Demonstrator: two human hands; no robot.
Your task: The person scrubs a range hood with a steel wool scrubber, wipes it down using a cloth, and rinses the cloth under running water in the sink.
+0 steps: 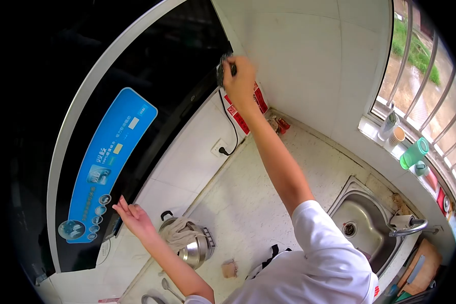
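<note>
A black range hood (pixel 187 55) with a blue sticker (pixel 114 162) on its front fills the left side of the view. My right hand (pixel 240 83), arm stretched out, is closed on a dark, crumpled scrubber or cloth (pixel 221 71) at the hood's far right edge. Near the lower left edge of the hood, my left hand (pixel 133 215) holds nothing, with fingers apart. Whether it touches the hood is unclear.
Below are a steel pot (pixel 195 253) with a cloth (pixel 180 233) over it and a sponge-like piece (pixel 229 269) on the counter. A sink (pixel 375 218) lies right, under a sill with a green cup (pixel 415 152). A plugged-in black cord (pixel 233 124) hangs by the wall.
</note>
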